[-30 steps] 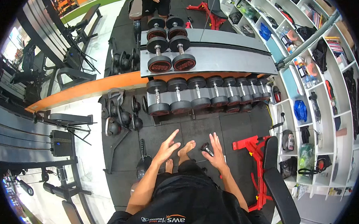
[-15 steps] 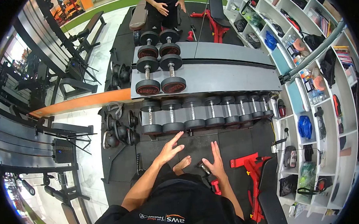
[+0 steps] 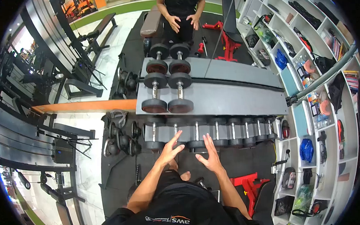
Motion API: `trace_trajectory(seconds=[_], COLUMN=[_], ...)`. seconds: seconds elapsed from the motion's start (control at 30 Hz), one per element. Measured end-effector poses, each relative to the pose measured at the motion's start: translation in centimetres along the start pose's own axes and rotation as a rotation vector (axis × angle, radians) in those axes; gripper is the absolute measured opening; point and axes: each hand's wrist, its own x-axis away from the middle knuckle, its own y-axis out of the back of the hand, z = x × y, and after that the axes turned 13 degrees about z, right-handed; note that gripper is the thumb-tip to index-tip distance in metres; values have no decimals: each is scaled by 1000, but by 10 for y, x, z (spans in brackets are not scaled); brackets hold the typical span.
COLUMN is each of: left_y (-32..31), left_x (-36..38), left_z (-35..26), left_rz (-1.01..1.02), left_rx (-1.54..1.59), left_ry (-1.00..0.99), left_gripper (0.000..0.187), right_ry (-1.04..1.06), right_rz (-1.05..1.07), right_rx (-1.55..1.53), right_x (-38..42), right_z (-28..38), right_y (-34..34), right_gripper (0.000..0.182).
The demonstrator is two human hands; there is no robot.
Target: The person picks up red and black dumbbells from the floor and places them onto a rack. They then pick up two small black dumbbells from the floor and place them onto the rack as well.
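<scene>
My left hand [image 3: 169, 153] is held out in front of my body with its fingers apart and nothing in it. To its right, my right hand [image 3: 210, 157] is raised at about the same height, also empty, thumb spread from the fingers. In the picture both hands overlap the front of a lower row of black dumbbells with shiny handles [image 3: 197, 131], with no clear contact. Above that row, two larger dumbbells, a left one [image 3: 155, 91] and a right one [image 3: 180, 91], stand side by side on a grey top shelf [image 3: 235, 96].
A mirror behind the shelf reflects a person [image 3: 181, 12] and the dumbbells. Kettlebells [image 3: 121, 140] sit on the floor at left, beside a cable machine [image 3: 63, 149]. A red-framed bench [image 3: 251, 192] stands at right, before white cubbies [image 3: 307, 171]. A small dumbbell [image 3: 200, 183] lies near my feet.
The view has tilted up, so the rack sits lower in the picture and more of the reflected person shows. My right hand has come up and closer to my left; both stay empty.
</scene>
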Motion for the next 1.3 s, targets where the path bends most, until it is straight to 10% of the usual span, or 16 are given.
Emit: trace_trajectory(seconds=[0.33, 1.3], left_y=[105, 175], left_x=[-84, -198], left_z=[-27, 22], left_rz=[-277, -532], left_rx=[-465, -1189], left_ry=[-175, 561], left_gripper=[69, 66], right_ry=[27, -2], right_rz=[85, 365], right_rx=[46, 435], right_x=[-108, -282], right_z=[19, -37], right_y=[22, 3], right_gripper=[91, 88])
